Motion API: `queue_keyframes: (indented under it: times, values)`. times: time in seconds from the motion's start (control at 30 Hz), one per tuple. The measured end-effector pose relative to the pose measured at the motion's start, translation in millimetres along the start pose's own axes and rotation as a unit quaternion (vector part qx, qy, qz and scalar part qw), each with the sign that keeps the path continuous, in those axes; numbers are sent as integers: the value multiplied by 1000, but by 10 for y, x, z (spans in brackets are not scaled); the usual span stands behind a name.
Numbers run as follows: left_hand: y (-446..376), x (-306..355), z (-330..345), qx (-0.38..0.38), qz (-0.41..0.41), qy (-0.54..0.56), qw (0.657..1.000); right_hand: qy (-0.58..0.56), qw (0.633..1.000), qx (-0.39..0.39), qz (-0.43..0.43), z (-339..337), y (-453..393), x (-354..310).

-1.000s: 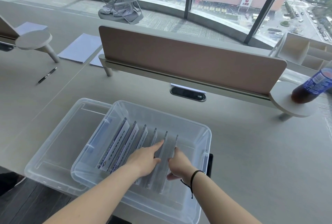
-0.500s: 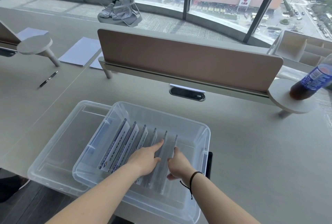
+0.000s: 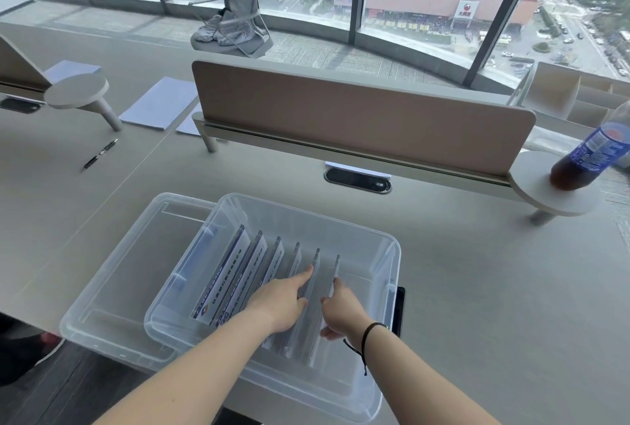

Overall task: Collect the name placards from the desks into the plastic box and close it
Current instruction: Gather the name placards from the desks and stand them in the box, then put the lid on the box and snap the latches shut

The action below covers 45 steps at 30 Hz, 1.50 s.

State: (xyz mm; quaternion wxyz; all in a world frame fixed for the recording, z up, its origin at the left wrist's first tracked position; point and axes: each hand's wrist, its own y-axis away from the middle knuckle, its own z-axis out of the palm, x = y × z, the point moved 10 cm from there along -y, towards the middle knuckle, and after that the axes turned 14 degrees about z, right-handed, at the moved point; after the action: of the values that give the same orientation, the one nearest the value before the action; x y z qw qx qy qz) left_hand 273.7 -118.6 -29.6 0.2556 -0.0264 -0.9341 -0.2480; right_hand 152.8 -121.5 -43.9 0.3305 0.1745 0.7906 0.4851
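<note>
A clear plastic box [image 3: 392,247] stands near the desk's front edge. Inside it, several clear acrylic name placards [image 3: 235,264] with blue-and-white printed cards stand in a row. The box's clear lid [image 3: 112,271] lies flat on the desk, partly under the box's left side. Both my hands are inside the box. My left hand [image 3: 279,302] has its index finger stretched along the second placard from the right, with the thumb against it. My right hand [image 3: 341,312], a black cord on its wrist, grips the rightmost placard.
A tan divider screen [image 3: 361,114] runs across the desk behind the box. A cola bottle [image 3: 589,158] stands on a round shelf at the right. A pen [image 3: 100,153] and blue papers [image 3: 160,102] lie at the left. A black cable port [image 3: 358,180] sits behind the box.
</note>
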Motion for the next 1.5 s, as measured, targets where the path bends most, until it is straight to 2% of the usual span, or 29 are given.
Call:
queue_keyframes:
  times: [0.07, 0.13, 0.33, 0.47, 0.6, 0.7, 0.83, 0.9, 1.17, 1.5]
  values:
    - [6, -3, -3, 1, -1, -1, 1000, 22, 999, 22, -20, -5, -3, -24]
    - [7, 1, -7, 1, -2, 3, 1000, -6, 998, 40, -37, -55, 20, -40]
    - [3, -7, -3, -4, -4, -4, 1000, 3, 997, 50, -51, -64, 25, -60]
    - [11, -9, 2, -9, -2, -7, 1000, 10, 998, 47, -35, -80, 25, -47]
    - [22, -7, -22, 5, -9, 32, 999, -40, 999, 7, 10, -77, 38, 44]
    - [63, -33, -92, 34, -15, 65, 997, -50, 997, 57, -12, -227, 79, 18]
    - [173, -68, -242, 75, -16, 101, 992, 5, 982, 159, -98, -483, 274, -238]
    - [255, -101, -342, 95, -20, 104, 990, 19, 975, 176, -135, -516, 395, -390]
    - [747, -454, -794, 207, -55, 129, 968, 78, 957, 116, -252, -31, 726, -949]
    - [1326, -1426, -1379, 338, -156, 153, 915, 134, 943, 74, -297, 533, 869, -1492]
